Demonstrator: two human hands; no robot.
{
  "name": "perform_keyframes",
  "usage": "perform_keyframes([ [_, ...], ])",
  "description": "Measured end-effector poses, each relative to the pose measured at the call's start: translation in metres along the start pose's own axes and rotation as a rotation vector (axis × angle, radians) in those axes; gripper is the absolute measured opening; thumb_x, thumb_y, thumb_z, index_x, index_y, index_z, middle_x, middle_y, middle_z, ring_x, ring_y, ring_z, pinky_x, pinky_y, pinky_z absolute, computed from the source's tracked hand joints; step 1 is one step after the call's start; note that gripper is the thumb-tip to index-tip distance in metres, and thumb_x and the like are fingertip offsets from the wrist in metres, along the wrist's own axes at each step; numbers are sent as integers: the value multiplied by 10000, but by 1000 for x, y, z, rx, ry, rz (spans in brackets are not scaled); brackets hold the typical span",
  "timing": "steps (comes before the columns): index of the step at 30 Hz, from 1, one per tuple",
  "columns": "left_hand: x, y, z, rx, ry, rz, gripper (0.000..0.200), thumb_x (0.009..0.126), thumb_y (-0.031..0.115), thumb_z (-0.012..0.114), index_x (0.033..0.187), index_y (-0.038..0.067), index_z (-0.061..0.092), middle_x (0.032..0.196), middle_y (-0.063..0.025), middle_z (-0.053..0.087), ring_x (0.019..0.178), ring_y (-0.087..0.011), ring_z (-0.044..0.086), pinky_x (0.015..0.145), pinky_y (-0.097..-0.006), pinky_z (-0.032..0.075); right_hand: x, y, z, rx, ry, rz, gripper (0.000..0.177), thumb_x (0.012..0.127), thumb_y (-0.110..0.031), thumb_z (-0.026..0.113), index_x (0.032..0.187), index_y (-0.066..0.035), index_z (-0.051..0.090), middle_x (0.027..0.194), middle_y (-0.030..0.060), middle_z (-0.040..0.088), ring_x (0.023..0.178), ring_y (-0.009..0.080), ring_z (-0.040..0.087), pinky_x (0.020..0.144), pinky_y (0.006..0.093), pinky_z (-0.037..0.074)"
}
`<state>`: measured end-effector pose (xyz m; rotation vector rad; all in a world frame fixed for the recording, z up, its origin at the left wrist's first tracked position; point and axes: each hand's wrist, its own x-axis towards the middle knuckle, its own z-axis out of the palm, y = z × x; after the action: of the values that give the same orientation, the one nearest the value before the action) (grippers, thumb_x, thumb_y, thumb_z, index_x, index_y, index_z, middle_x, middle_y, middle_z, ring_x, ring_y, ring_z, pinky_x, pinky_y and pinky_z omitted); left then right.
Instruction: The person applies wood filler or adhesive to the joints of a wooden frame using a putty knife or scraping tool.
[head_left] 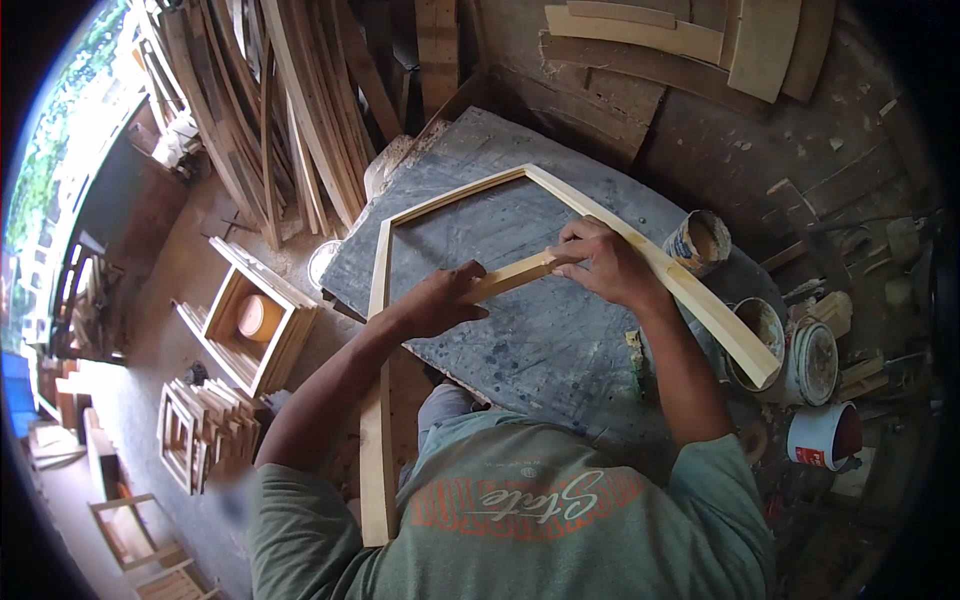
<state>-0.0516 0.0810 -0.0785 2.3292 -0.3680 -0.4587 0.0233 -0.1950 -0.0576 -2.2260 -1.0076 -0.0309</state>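
Observation:
Both of my hands grip a short pale wooden strip above the grey worktable. My left hand is closed around its left end. At the other end, my right hand pinches it between thumb and fingers. Around them lies a three-sided wooden frame, joined at its two far corners and open towards my body. My left forearm crosses over its left side piece, which reaches past the table edge beside my torso. The right side piece passes by my right wrist and runs out over the table's right edge.
Long boards lean behind the table at the left. Stacked wooden frames stand on the floor, and an orange bucket sits inside a larger stack. Along the right edge are a paint can and a white-and-red bucket.

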Motion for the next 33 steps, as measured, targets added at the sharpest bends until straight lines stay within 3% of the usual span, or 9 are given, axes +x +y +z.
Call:
perform_keyframes([
  [3, 0, 2, -1, -11, -15, -14, 486, 839, 177, 750, 1228, 24, 503, 1036, -216, 677, 980, -353, 666, 853, -425, 508, -2, -2, 1, 51, 23, 34, 218, 756, -106, 788, 964, -51, 750, 884, 66, 658, 840, 244, 638, 762, 367, 523],
  [9, 0, 1, -1, -12, -18, -18, 491, 841, 195, 746, 1230, 25, 501, 1027, -223, 674, 976, -364, 662, 845, -427, 508, 0, 2, 14, -6, 98, -106, 169, 748, -101, 794, 912, -83, 761, 848, 52, 658, 844, 227, 616, 769, 361, 516],
  [24, 0, 2, 0, 1, -18, -40, 514, 833, 210, 761, 1244, 40, 503, 1043, -220, 676, 991, -358, 660, 863, -426, 505, 5, 12, 18, 96, 63, 63, 143, 681, -110, 845, 796, -85, 764, 834, 27, 657, 832, 197, 595, 774, 343, 503],
  [33, 1, 0, -2, -24, -27, -24, 521, 827, 212, 758, 1244, 42, 498, 1044, -237, 670, 994, -390, 652, 856, -441, 510, 7, 7, 8, 246, -9, 123, 200, 705, -91, 821, 893, -62, 761, 870, 54, 663, 875, 197, 611, 787, 338, 498],
])
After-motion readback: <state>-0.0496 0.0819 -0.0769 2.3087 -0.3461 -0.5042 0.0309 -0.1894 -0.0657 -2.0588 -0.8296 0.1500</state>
